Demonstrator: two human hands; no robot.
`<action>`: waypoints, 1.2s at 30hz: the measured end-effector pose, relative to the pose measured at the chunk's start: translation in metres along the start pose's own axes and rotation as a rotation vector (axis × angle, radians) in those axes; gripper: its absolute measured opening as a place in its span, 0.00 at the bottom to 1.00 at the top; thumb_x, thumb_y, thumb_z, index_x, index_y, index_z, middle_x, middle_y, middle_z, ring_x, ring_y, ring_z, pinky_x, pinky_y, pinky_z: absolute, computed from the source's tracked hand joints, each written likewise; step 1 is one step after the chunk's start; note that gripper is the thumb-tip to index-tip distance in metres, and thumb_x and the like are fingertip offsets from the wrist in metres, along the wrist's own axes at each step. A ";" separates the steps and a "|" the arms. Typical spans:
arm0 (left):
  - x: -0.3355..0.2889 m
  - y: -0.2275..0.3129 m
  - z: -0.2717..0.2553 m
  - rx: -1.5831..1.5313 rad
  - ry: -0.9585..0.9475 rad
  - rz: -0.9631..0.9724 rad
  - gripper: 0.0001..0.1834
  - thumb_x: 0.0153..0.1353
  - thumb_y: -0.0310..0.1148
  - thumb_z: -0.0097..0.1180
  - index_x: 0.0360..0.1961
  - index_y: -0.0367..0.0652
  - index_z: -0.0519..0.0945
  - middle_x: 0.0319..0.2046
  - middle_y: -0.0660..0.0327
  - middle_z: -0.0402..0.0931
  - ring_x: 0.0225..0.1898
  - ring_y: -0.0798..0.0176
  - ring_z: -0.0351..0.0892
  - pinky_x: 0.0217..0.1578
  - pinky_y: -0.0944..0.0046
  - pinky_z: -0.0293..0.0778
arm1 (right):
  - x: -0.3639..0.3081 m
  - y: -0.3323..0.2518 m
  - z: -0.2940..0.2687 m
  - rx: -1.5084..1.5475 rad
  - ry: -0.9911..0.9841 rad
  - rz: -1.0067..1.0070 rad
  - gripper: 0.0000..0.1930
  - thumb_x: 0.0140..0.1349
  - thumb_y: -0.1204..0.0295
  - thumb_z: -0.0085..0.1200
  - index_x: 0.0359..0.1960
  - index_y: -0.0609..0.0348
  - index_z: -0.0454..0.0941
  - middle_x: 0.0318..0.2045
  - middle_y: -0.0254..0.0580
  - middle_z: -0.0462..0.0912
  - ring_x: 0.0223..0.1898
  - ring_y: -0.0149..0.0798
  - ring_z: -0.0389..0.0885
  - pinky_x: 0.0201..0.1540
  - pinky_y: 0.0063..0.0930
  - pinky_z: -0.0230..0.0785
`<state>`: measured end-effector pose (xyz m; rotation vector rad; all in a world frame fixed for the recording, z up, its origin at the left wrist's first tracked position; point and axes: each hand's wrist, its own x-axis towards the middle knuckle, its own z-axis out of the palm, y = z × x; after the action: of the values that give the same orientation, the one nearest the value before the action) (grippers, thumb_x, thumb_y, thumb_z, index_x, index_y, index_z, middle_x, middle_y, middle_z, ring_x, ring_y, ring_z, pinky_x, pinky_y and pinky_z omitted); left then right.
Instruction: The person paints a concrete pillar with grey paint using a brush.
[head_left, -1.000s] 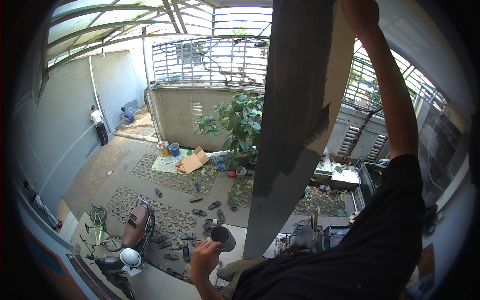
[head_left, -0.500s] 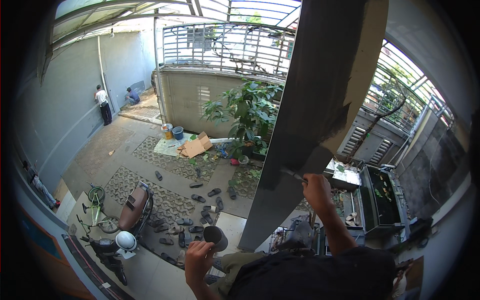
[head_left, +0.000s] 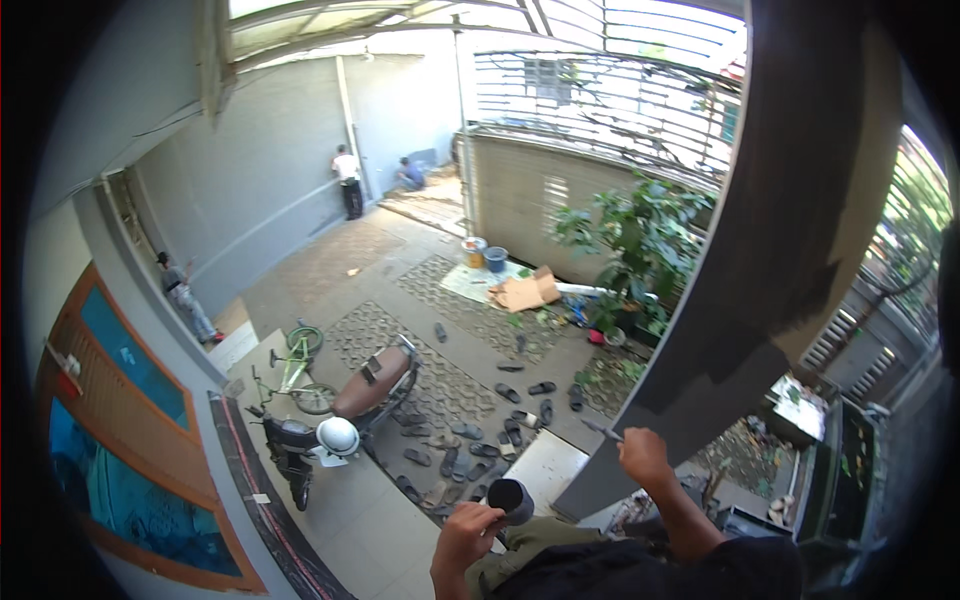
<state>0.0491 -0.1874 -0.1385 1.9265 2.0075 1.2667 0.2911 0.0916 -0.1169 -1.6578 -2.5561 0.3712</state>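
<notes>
Most of the wide face of the pillar (head_left: 735,290), standing to the right, is covered in dark paint, with a streaky, darker upper part and a plainer grey lower part. Along its right side a pale strip (head_left: 848,225) is left uncoated, met by the dark paint in a ragged edge, so the work is judged well advanced but unfinished. A brush (head_left: 603,430) is gripped in the right hand (head_left: 645,460), near the pillar's lower left edge; whether the pillar is touched cannot be told. A dark cup (head_left: 518,508) is held by its rim in the left hand (head_left: 468,535), nearer and further left.
</notes>
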 end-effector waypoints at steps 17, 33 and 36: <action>-0.136 -0.012 -0.012 0.290 0.159 -0.352 0.08 0.55 0.27 0.73 0.36 0.44 0.89 0.32 0.54 0.85 0.38 0.44 0.83 0.45 0.46 0.76 | 0.023 0.006 0.376 0.231 -0.466 0.294 0.24 0.68 0.57 0.64 0.53 0.67 0.86 0.53 0.63 0.87 0.56 0.60 0.87 0.60 0.49 0.79; -0.090 -0.019 0.033 0.236 0.257 -0.210 0.10 0.56 0.28 0.69 0.40 0.41 0.88 0.28 0.54 0.83 0.32 0.47 0.82 0.39 0.49 0.76 | 0.032 0.114 0.434 0.348 -0.552 0.161 0.23 0.60 0.57 0.68 0.45 0.69 0.87 0.41 0.59 0.90 0.44 0.61 0.90 0.45 0.53 0.78; -0.086 -0.019 0.035 0.239 0.263 -0.156 0.09 0.56 0.28 0.69 0.40 0.42 0.88 0.28 0.54 0.83 0.32 0.47 0.82 0.38 0.49 0.76 | 0.026 0.116 0.424 0.287 -0.534 0.240 0.22 0.60 0.61 0.67 0.47 0.69 0.86 0.44 0.62 0.89 0.48 0.61 0.88 0.50 0.52 0.78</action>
<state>0.0717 -0.2420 -0.2133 1.7231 2.4880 1.3557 0.3028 0.0919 -0.5568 -1.9539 -2.4470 1.2887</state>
